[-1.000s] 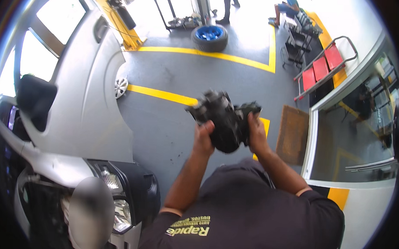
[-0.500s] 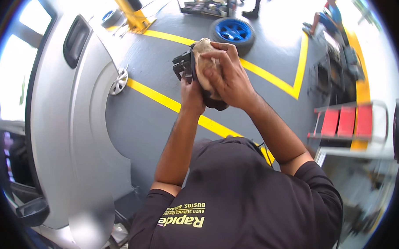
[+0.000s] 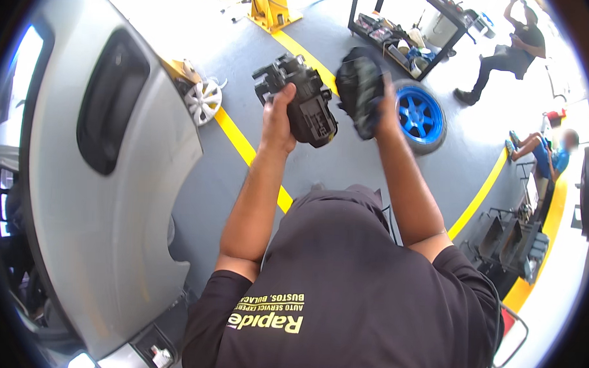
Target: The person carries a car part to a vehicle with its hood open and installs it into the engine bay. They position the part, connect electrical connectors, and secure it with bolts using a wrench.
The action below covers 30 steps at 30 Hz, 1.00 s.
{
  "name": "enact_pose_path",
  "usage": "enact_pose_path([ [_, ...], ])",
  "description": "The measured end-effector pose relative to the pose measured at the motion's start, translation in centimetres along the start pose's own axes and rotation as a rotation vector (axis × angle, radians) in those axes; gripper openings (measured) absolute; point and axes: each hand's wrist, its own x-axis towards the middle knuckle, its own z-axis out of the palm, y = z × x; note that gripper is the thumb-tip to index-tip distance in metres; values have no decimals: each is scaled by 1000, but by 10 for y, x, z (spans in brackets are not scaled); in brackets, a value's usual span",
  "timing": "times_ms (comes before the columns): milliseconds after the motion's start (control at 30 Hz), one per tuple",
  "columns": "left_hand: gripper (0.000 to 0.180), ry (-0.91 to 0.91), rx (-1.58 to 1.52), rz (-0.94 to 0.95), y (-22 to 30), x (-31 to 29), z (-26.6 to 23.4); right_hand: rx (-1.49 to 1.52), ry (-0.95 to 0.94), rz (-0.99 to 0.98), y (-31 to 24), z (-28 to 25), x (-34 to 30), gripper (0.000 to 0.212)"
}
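Black moulded plastic housing [image 3: 304, 99] is held in the air, forward of the wearer's dark short-sleeved shirt [image 3: 369, 277]. Left hand [image 3: 280, 126] clasps it from its lower left side, thumb laid against the near face; the remaining fingers are mostly hidden behind the part, and their spacing cannot be told. A label with barcode-like marking is visible on the face. Right hand [image 3: 388, 112], blurred, grips a dark rounded piece [image 3: 360, 92] from its right side; the fingers show edge-on, and whether they are spread or pressed together cannot be determined. The two parts are close together but apart. To the left stands a silver vehicle panel [image 3: 132, 198] with a dark rounded recess [image 3: 112, 100]. Beyond, on the grey floor with yellow line [image 3: 234, 133] markings, a silver wheel cover [image 3: 203, 103] leans near the panel, and a tyre with a blue spoked rim [image 3: 419, 116] lies to the right. Farther off are a loaded black cart [image 3: 354, 12], a yellow post base [image 3: 271, 11], a dark-clothed person [image 3: 510, 58] and a seated person in blue [image 3: 543, 154].
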Motion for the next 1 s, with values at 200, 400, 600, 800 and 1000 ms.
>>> enact_pose_path([
  [200, 51, 136, -14, 314, 42, 195, 24, -1313, -124, -1084, 4, 67, 163, 67],
  [400, 78, 201, 553, 682, 89, 363, -2, -1018, -135, -641, -39, 50, 389, 14],
  [600, 103, 270, 771, 904, 187, 457, -35, -217, -493, -143, -117, 198, 581, 42],
  [800, 104, 531, 1289, 958, 290, 501, -109, -868, -1225, -986, -44, 363, 650, 37],
  [1000, 100, 956, 1573, 1162, 372, 529, -184, -833, -1200, -727, 36, 460, 721, 36],
])
